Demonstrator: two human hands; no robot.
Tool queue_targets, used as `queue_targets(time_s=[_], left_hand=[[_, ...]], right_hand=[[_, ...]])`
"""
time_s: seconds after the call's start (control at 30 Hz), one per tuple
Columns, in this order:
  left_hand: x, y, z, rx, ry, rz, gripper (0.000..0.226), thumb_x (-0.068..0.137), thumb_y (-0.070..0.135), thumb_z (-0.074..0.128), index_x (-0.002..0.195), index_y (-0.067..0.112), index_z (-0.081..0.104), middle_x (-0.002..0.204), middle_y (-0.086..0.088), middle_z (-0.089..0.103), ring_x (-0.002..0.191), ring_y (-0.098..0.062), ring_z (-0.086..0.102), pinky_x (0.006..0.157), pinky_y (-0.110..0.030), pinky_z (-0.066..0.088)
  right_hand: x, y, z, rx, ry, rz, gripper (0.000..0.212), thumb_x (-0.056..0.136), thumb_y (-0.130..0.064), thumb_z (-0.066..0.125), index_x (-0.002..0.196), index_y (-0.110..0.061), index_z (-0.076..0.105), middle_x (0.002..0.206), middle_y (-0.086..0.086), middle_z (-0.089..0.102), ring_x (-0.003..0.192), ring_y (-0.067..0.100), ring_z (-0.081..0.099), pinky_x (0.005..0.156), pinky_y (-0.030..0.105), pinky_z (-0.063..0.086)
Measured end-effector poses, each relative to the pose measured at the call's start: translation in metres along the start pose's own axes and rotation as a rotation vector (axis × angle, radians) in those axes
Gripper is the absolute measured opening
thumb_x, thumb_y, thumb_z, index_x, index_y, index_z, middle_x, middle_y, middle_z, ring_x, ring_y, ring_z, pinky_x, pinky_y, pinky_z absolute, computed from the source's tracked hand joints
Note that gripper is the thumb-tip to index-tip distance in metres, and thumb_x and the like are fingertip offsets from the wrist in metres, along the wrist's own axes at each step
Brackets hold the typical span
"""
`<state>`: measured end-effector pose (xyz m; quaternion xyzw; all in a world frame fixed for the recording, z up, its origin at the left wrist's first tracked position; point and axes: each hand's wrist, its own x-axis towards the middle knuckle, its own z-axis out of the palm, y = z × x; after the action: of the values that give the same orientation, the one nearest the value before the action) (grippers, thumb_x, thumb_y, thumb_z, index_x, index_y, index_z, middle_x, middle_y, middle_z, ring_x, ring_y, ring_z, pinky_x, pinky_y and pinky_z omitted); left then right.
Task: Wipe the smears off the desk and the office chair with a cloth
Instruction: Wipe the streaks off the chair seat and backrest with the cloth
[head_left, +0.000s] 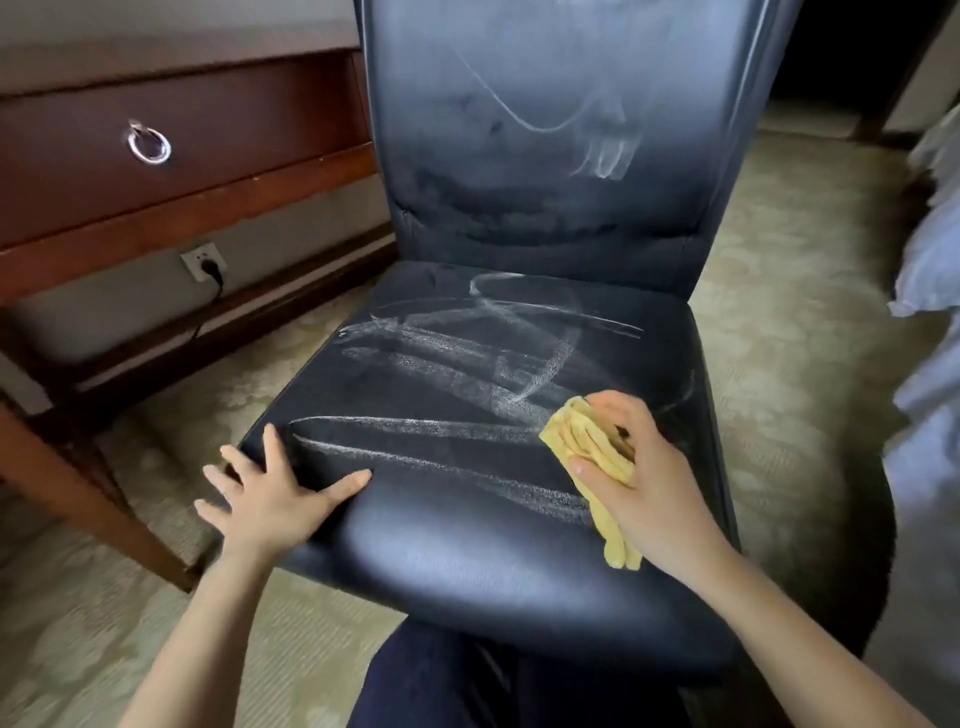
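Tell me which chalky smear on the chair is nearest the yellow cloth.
The broad streaks on the seat, which run right up to the yellow cloth in the right hand. The fainter smear on the backrest sits far above it.

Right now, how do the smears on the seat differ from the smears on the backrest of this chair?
The seat smears are broad, chalky streaks crossing one another; the backrest smears are thin, faint curved lines. The seat smears reach the yellow cloth that the right hand holds against the seat; the backrest smears are well clear of it. Both are whitish marks on the dark chair.
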<state>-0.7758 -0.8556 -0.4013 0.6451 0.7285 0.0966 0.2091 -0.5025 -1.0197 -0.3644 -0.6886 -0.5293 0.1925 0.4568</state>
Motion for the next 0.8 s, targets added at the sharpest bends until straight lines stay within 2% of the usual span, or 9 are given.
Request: queue_targets(time_s=[0.1, 0.17, 0.23, 0.27, 0.4, 0.5, 0.63, 0.7, 0.8], left_hand=[[0.006, -0.015, -0.009, -0.034, -0.071, -0.035, 0.148, 0.023, 0.098, 0.048, 0.15, 0.035, 0.005, 0.159, -0.01, 0.005, 0.145, -0.034, 0.006, 0.113, -0.058, 0.004], [0.006, -0.023, -0.012, -0.011, -0.08, -0.008, 0.151, 0.015, 0.097, 0.045, 0.149, 0.037, 0.009, 0.157, -0.007, 0.014, 0.142, -0.034, 0.015, 0.114, -0.054, 0.013], [0.003, -0.025, -0.01, 0.014, -0.073, 0.004, 0.153, 0.012, 0.095, 0.045, 0.149, 0.038, 0.009, 0.156, -0.009, 0.017, 0.141, -0.035, 0.019, 0.114, -0.05, 0.019], [0.001, -0.024, -0.008, 0.017, -0.064, 0.002, 0.153, 0.012, 0.095, 0.046, 0.149, 0.037, 0.009, 0.155, -0.011, 0.018, 0.14, -0.036, 0.019, 0.114, -0.049, 0.02], [-0.017, -0.019, 0.004, 0.067, -0.025, -0.01, 0.152, 0.021, 0.098, 0.051, 0.15, 0.032, 0.008, 0.151, -0.017, 0.024, 0.137, -0.039, 0.025, 0.112, -0.049, 0.023], [-0.035, -0.011, 0.012, 0.143, -0.025, -0.031, 0.152, 0.02, 0.098, 0.037, 0.15, 0.027, 0.002, 0.148, -0.019, 0.026, 0.134, -0.04, 0.028, 0.11, -0.05, 0.022], [-0.065, -0.006, 0.024, 0.209, 0.014, -0.065, 0.146, 0.028, 0.101, 0.03, 0.15, 0.027, 0.002, 0.146, -0.02, 0.028, 0.132, -0.04, 0.029, 0.109, -0.056, 0.019], [-0.077, -0.009, 0.028, 0.213, 0.045, -0.058, 0.136, 0.037, 0.101, 0.032, 0.15, 0.03, 0.004, 0.145, -0.018, 0.029, 0.131, -0.039, 0.03, 0.108, -0.059, 0.019], [-0.1, -0.013, 0.034, 0.233, 0.079, -0.04, 0.13, 0.042, 0.1, 0.03, 0.15, 0.032, 0.008, 0.14, -0.015, 0.033, 0.129, -0.036, 0.032, 0.108, -0.057, 0.021]], right_hand=[[-0.016, 0.005, -0.007, -0.168, 0.057, -0.058, 0.034, 0.084, -0.03, 0.063, 0.104, -0.049, 0.043, 0.108, -0.03, 0.05, 0.094, -0.011, 0.052, 0.07, 0.006, 0.042], [-0.022, 0.009, -0.018, -0.266, 0.054, -0.072, 0.028, 0.084, -0.036, 0.06, 0.107, -0.043, 0.047, 0.113, -0.033, 0.045, 0.098, -0.013, 0.049, 0.068, 0.01, 0.044], [-0.02, 0.015, -0.029, -0.355, 0.046, -0.077, 0.027, 0.085, -0.033, 0.062, 0.11, -0.034, 0.052, 0.117, -0.031, 0.045, 0.094, -0.011, 0.049, 0.07, 0.011, 0.041], [-0.017, 0.017, -0.034, -0.397, 0.052, -0.076, 0.027, 0.085, -0.03, 0.064, 0.111, -0.031, 0.055, 0.119, -0.026, 0.047, 0.092, -0.008, 0.049, 0.07, 0.013, 0.041], [-0.011, 0.022, -0.04, -0.506, 0.086, -0.036, 0.028, 0.085, -0.023, 0.067, 0.111, -0.024, 0.059, 0.125, -0.015, 0.049, 0.096, 0.011, 0.057, 0.074, 0.034, 0.05], [-0.011, 0.025, -0.031, -0.599, 0.063, -0.013, 0.029, 0.084, -0.021, 0.066, 0.112, -0.026, 0.059, 0.128, -0.014, 0.047, 0.102, 0.016, 0.055, 0.072, 0.032, 0.046], [-0.009, 0.032, -0.016, -0.65, 0.04, -0.009, 0.035, 0.088, -0.019, 0.06, 0.121, -0.029, 0.058, 0.133, -0.009, 0.046, 0.113, 0.021, 0.048, 0.082, 0.044, 0.049], [-0.004, 0.035, -0.012, -0.672, 0.059, 0.013, 0.039, 0.091, -0.021, 0.057, 0.129, -0.029, 0.055, 0.136, -0.004, 0.047, 0.114, 0.025, 0.05, 0.085, 0.042, 0.049], [-0.001, 0.038, -0.002, -0.72, 0.057, 0.011, 0.036, 0.093, -0.02, 0.053, 0.129, -0.026, 0.056, 0.13, 0.004, 0.053, 0.106, 0.029, 0.054, 0.081, 0.037, 0.048]])
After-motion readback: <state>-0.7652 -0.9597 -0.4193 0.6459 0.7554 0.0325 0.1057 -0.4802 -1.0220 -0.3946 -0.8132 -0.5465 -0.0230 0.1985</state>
